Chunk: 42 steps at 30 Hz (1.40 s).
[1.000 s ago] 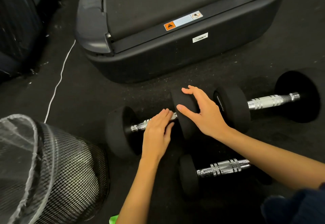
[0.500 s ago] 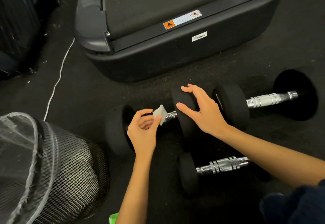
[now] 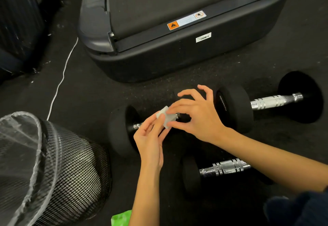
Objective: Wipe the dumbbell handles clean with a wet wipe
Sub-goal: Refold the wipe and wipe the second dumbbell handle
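The fingers (image 3: 174,109) of the right hand (image 3: 197,117) and the thumb and forefinger of the left hand (image 3: 150,140) both pinch 1 small folded white wipe (image 3: 164,117), held just above the floor (image 3: 106,92) and directly over the handle (image 3: 137,125) of the nearest-left dumbbell (image 3: 119,131). That handle runs left to right across the view, slightly rising toward the right; only its left end shows as a chrome stub beside the left weight, the rest being covered by the 2 hands. The wipe sits immediately above the handle, so the coming move appears to require only a short descent. The left hand is palm-up with the wrist toward the viewer; the right hand reaches in from the right, palm-down, its outer 2 fingers spread and free. Both hands are equally near the handle. 2 further dumbbells lie close by: 1 to the right (image 3: 269,101) and 1 nearer the viewer (image 3: 223,169), both with exposed chrome handles. Judged from this layout, at least those 2 handles await wiping.
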Available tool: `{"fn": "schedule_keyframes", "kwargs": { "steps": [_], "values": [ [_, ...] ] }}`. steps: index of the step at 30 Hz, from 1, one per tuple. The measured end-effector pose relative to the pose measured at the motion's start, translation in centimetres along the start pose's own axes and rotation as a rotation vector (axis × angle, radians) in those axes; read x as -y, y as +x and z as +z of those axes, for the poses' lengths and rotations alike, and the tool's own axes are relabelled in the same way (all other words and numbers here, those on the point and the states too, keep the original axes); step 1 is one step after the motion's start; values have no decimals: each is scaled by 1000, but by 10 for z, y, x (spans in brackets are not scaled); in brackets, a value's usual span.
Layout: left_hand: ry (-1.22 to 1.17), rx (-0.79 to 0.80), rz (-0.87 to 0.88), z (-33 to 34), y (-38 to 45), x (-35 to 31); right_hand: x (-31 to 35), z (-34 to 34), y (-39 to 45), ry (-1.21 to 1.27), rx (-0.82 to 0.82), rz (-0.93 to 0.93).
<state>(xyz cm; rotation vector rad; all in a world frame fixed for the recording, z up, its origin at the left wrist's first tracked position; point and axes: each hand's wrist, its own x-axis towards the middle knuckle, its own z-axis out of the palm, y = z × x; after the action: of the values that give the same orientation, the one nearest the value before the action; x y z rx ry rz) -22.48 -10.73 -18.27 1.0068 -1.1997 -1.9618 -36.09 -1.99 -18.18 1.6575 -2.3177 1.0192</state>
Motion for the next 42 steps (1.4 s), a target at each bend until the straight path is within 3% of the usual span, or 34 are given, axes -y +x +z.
{"fn": "schedule_keyframes", "kwargs": {
  "steps": [9,14,20,23,27,32,36,39,42],
  "values": [
    [152,21,101,2,-13,-5,3,3,-3,51,24,-14],
    [168,-70,127,-2,-16,-2,0,-1,6,337,-103,227],
    [103,-123,144,2,-23,-2,-5,-8,14,339,-119,310],
    [124,-82,113,-2,-23,-2,-3,-11,14,410,-104,289],
    [12,128,-6,-6,-22,-15,3,-20,17,545,-2,263],
    [-73,93,-136,2,-18,-26,11,-27,22,561,105,196],
    [-64,138,-181,3,-19,-33,13,-26,23,610,67,212],
    [-3,163,-167,3,-20,-36,12,-22,21,590,26,257],
    [216,61,-6,7,-22,-31,13,-22,17,492,-67,280]
  ]
}}
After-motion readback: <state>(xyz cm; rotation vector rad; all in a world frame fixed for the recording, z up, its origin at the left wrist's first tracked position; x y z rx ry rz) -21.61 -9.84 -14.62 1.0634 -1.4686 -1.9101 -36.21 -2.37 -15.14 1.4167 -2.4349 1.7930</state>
